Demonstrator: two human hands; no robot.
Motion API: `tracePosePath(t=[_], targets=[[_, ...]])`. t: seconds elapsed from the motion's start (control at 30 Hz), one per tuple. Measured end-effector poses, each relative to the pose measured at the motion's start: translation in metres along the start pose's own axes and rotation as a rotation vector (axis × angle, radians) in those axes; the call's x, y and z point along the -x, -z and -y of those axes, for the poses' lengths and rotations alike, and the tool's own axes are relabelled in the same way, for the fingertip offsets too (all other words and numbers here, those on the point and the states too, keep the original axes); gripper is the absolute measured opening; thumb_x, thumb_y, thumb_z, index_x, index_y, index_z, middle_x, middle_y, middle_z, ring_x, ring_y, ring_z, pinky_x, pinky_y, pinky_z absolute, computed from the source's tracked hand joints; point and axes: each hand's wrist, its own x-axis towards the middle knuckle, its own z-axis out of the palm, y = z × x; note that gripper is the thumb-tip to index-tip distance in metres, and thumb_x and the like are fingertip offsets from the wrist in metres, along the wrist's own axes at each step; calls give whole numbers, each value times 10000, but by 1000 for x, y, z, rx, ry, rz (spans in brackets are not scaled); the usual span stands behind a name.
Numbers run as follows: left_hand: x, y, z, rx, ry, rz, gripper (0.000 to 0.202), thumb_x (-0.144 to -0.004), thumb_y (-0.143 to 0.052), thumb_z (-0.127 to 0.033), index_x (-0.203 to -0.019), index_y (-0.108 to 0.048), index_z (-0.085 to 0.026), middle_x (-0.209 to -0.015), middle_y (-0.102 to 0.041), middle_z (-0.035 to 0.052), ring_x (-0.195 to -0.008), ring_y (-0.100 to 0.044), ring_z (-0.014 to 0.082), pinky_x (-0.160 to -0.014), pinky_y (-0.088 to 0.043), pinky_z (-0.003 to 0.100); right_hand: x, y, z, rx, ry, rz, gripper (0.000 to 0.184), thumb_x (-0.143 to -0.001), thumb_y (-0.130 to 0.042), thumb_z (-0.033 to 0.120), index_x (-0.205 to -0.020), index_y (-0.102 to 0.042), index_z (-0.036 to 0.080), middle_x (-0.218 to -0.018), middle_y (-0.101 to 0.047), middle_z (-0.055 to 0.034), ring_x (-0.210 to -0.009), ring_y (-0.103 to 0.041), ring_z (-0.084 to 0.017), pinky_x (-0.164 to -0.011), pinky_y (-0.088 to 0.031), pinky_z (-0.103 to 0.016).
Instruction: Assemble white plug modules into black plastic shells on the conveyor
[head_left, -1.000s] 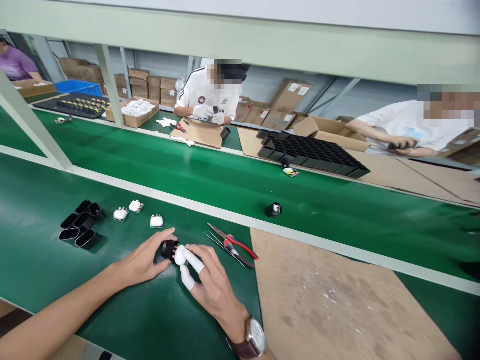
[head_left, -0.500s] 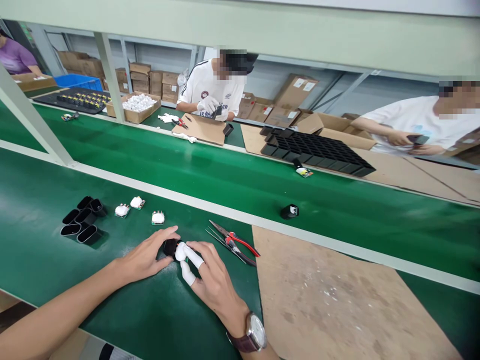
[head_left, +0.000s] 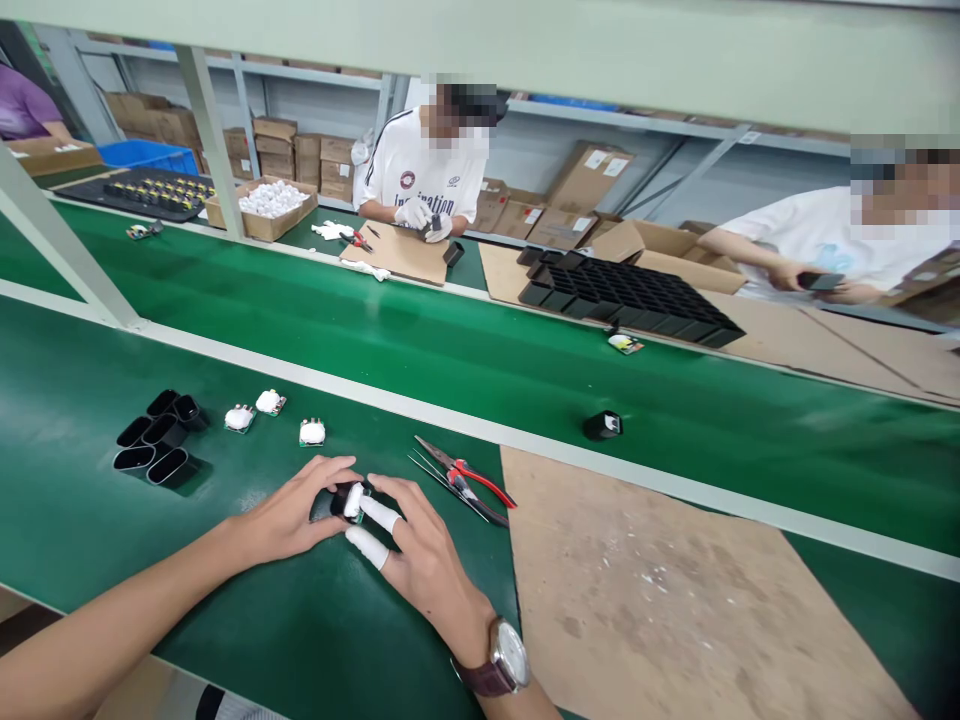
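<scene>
My left hand [head_left: 281, 512] is closed around a small black plastic housing [head_left: 339, 499], which lies on its side just above the green bench. At the housing's open end is a circuit board [head_left: 355, 502] topped with a white lump, seemingly partly inside it. My right hand [head_left: 429, 565] wears white finger cots on thumb and index finger, and these grip the board. Beyond my hands lie several loose circuit boards, one of them a white-topped board [head_left: 312, 433]. A cluster of black housings [head_left: 166, 462] stands further left.
Red-handled pliers [head_left: 469, 478] and tweezers [head_left: 435, 470] lie right of my hands, beside a cardboard sheet [head_left: 675, 590]. A green conveyor belt [head_left: 420, 350] carries a black housing [head_left: 603, 425] and a board [head_left: 625, 344]. Co-workers [head_left: 427, 165] handle black parts across it.
The white-topped board has moved left, closer into the housing, with my right fingers following. On the belt, the black housing and the board have travelled right. A co-worker's gloved hands have shifted.
</scene>
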Motion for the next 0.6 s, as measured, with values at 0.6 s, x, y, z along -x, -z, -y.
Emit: tracePosePath(t=[0.6], targets=[[-1,1,-2,-56,-317,-100,205,-1006,-628,-90,-1160,-687,-211,-1295,-686,123,-1088,-719,197,-914,-595,297,0,-6,-3,-119,-102,67,353,-1004,-623,137,-1342,-606,238,-1216,-687,-110,-1067,-694,-247,-878,-639,-411]])
